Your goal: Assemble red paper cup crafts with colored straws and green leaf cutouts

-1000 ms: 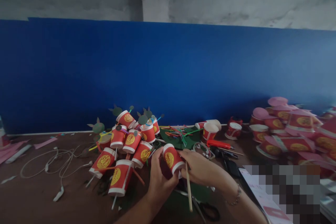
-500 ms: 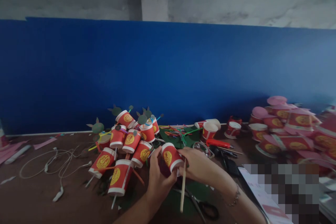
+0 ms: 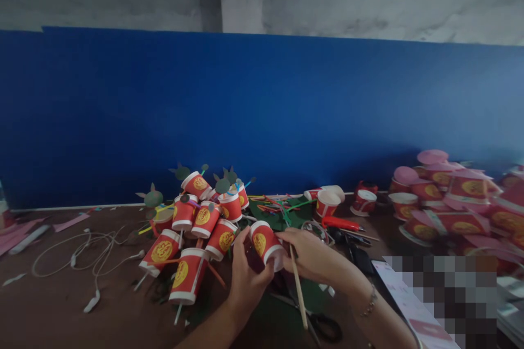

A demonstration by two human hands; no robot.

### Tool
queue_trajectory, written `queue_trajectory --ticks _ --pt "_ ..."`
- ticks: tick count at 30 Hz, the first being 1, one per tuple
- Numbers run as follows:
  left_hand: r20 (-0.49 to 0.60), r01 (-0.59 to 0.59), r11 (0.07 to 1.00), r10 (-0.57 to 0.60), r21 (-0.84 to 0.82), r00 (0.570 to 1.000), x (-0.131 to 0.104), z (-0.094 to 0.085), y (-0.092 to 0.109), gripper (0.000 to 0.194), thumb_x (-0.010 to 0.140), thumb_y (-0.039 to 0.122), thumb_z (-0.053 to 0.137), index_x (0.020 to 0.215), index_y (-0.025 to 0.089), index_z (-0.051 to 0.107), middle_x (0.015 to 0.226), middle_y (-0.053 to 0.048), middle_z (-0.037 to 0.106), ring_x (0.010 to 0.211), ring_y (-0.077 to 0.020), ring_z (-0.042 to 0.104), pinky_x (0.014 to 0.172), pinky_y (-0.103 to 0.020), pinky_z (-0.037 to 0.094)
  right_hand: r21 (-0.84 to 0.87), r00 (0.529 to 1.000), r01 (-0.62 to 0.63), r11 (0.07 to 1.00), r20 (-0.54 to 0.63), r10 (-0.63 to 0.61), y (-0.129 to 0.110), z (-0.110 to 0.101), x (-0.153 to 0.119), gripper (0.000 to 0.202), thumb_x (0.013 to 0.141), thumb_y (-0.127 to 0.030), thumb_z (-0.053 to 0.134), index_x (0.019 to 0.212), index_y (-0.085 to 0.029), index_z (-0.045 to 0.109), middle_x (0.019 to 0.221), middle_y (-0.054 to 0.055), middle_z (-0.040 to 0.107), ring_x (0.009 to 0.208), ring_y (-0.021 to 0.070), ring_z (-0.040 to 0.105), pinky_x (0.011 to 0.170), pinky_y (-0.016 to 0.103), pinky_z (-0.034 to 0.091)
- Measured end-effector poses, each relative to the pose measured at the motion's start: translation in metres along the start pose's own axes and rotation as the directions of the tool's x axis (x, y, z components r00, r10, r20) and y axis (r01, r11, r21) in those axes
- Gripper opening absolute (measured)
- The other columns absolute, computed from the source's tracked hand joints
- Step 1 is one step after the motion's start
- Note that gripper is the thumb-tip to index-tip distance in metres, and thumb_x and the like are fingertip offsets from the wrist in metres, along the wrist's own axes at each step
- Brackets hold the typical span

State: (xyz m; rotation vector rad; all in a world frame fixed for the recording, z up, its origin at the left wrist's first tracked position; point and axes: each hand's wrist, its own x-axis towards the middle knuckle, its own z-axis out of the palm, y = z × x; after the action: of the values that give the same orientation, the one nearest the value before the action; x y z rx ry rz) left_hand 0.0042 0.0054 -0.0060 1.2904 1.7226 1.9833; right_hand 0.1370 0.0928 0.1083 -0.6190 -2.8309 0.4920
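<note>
A red paper cup (image 3: 264,242) with a yellow round emblem and white rim is held tilted in the middle. My left hand (image 3: 250,275) grips it from the left, thumb and fingers around its side. On the other side, my right hand (image 3: 305,253) is closed on a pale wooden stick (image 3: 299,294) that points down toward me. Its fingers also reach to the side of the cup. Below the hands lie scissors (image 3: 323,327), partly hidden, on a dark green sheet (image 3: 262,322).
A pile of red cups (image 3: 190,275) with straws and dark green animal-like cutouts stands left. Earphones (image 3: 92,301) with tangled cord lie farther left. At right are a red-handled tool (image 3: 340,223), a phone-like dark object (image 3: 357,256) and stacked cups with pink paper (image 3: 464,223).
The wooden stick's lower end has swung to the right. The cup is slightly turned and shifted a little left, with more of its lower end showing between the hands.
</note>
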Motion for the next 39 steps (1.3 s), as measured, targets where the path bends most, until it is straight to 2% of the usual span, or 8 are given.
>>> queue_trajectory --ticks 7,15,20,24,30,33,36,39 --pt "0.036 -0.024 0.999 0.025 -0.022 0.999 -0.001 0.003 0.002 0.065 0.071 0.019 0.066 0.128 0.017 0.034 0.124 -0.015 0.050 0.115 -0.0297 0.053 0.096 -0.046 0.045 -0.107 0.995 -0.102 0.989 -0.032 0.099 -0.006 0.003 0.003 0.022 0.071 -0.025 0.059 0.089 -0.015 0.066 0.087 0.008 0.068 0.079 0.0228 0.062 0.070 0.030 0.043" --pt "0.003 -0.053 0.999 0.053 -0.012 0.999 0.000 0.003 0.001 0.064 0.072 0.021 0.067 0.128 0.020 0.036 0.123 -0.013 0.051 0.113 -0.0275 0.054 0.095 -0.043 0.047 -0.105 0.998 -0.060 0.993 -0.030 0.057 -0.005 0.005 0.004 0.021 0.073 -0.020 0.054 0.089 -0.017 0.067 0.087 0.008 0.068 0.080 0.0212 0.063 0.071 0.029 0.043" --pt "-0.001 -0.019 1.000 0.019 0.012 1.000 0.000 0.001 -0.006 0.065 0.071 0.019 0.065 0.129 0.018 0.034 0.126 -0.015 0.048 0.115 -0.0293 0.053 0.097 -0.046 0.045 -0.083 0.999 -0.023 0.996 -0.036 0.020 -0.002 0.003 0.002 0.026 0.076 -0.022 0.054 0.099 -0.017 0.067 0.090 0.008 0.068 0.083 0.0215 0.063 0.073 0.030 0.044" --pt "0.008 -0.016 1.000 0.016 -0.001 1.000 0.000 0.001 -0.004 0.065 0.072 0.022 0.065 0.129 0.017 0.034 0.125 -0.015 0.049 0.114 -0.0291 0.053 0.095 -0.045 0.047 -0.076 0.996 -0.058 0.995 -0.068 0.053 -0.004 0.005 0.003 0.033 0.073 -0.024 0.059 0.104 -0.015 0.065 0.096 0.010 0.067 0.088 0.0240 0.063 0.078 0.033 0.046" --pt "-0.034 -0.016 1.000 0.015 -0.007 0.999 0.004 -0.001 0.007 0.060 0.073 0.024 0.065 0.125 0.018 0.036 0.122 -0.014 0.051 0.110 -0.0272 0.056 0.093 -0.042 0.048 0.019 0.993 -0.026 0.999 -0.114 0.028 -0.004 0.006 0.004 0.037 0.074 -0.015 0.057 0.111 -0.016 0.063 0.101 0.009 0.068 0.091 0.0224 0.062 0.081 0.033 0.046" --pt "-0.011 0.007 0.998 -0.008 -0.064 1.000 0.004 -0.002 0.005 0.063 0.073 0.024 0.064 0.128 0.018 0.034 0.126 -0.015 0.049 0.113 -0.0279 0.055 0.094 -0.042 0.047 0.140 0.995 0.000 0.990 -0.097 0.013 0.002 0.000 0.002 0.040 0.076 -0.017 0.060 0.116 -0.018 0.060 0.096 0.006 0.068 0.082 0.0181 0.062 0.077 0.029 0.047" --pt "0.017 -0.008 0.994 0.010 -0.113 1.000 0.002 -0.003 0.002 0.064 0.075 0.025 0.063 0.131 0.019 0.033 0.133 -0.015 0.044 0.121 -0.0292 0.049 0.100 -0.044 0.042 0.276 0.997 -0.054 0.960 -0.046 0.069 0.013 -0.005 0.001 0.053 0.076 -0.026 0.063 0.127 -0.019 0.051 0.087 0.002 0.066 0.071 0.0148 0.059 0.068 0.026 0.048" --pt "0.071 -0.059 0.984 0.072 -0.165 0.995 -0.001 -0.003 0.003 0.065 0.075 0.025 0.064 0.132 0.020 0.033 0.134 -0.014 0.044 0.124 -0.0300 0.046 0.104 -0.045 0.038 0.342 0.989 -0.146 0.928 0.062 0.133 0.020 -0.008 -0.001 0.090 0.069 -0.039 0.072 0.144 -0.017 0.028 0.087 0.002 0.064 0.070 0.0163 0.058 0.063 0.027 0.048"
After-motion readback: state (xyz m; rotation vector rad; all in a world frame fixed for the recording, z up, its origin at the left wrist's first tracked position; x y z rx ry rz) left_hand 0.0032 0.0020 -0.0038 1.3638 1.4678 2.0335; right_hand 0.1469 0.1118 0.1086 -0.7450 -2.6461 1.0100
